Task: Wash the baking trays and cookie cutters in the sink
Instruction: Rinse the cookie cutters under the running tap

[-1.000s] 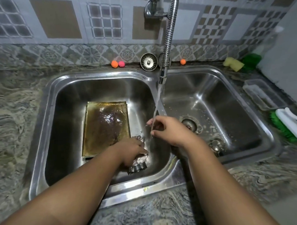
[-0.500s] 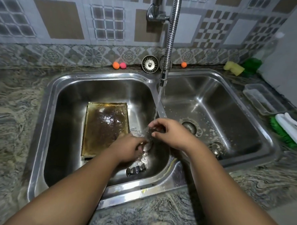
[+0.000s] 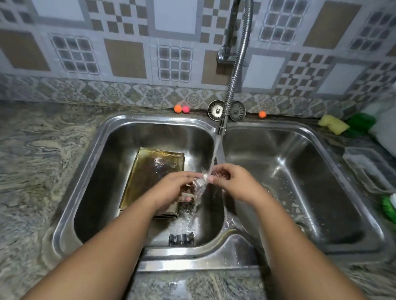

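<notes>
Pinching a cookie cutter (image 3: 199,183), left grip (image 3: 171,189) and right grip (image 3: 237,184) curl above the counter's (image 3: 23,168) steel sink (image 3: 150,119).

Tray (image 3: 152,172): rectangular, browned, wet, lying on the floor of the sink's (image 3: 145,120) left basin; cutter (image 3: 200,183): small, shiny metal, blurred, pinched between left hand (image 3: 171,191) and right hand (image 3: 237,184) under running water, above that basin's right edge; second cutter (image 3: 181,239): fluted, on the floor against the front edge
</notes>
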